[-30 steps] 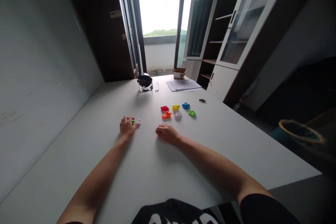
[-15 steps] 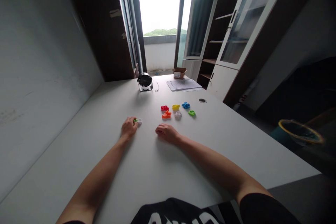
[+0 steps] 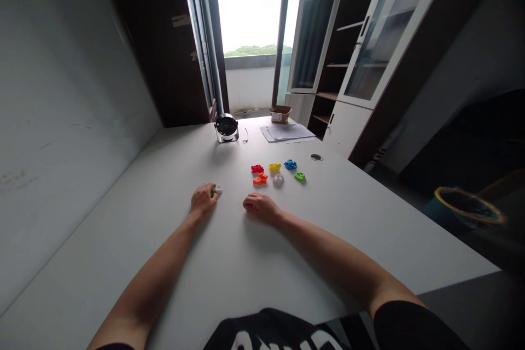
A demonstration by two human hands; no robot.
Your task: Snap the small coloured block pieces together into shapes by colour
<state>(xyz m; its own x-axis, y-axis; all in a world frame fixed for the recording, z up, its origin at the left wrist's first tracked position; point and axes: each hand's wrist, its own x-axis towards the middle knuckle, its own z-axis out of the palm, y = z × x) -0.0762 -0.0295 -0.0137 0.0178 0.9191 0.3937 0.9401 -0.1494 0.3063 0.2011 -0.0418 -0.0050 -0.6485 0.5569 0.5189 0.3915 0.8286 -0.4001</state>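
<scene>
My left hand (image 3: 204,198) is closed around a small green piece (image 3: 213,191) on the white table (image 3: 229,262); a white piece (image 3: 219,190) touches it on the right. Loosely curled, my right hand (image 3: 260,207) rests on the table, and whatever its fingers may hold is hidden. Beyond it lie small pieces in two rough rows: red (image 3: 257,169), yellow (image 3: 274,167) and blue (image 3: 290,164) behind, orange (image 3: 260,179), white (image 3: 278,179) and green (image 3: 300,176) in front.
A round black device on a stand (image 3: 226,127) is at the table's back, beside a thin wire (image 3: 246,135). Papers (image 3: 287,132) and a small cardboard box (image 3: 280,115) lie back right. A round cable hole (image 3: 316,157) is near the right edge.
My left hand has shifted slightly right, over more of the green piece and closer to the white piece beside it. My right hand has not moved.
</scene>
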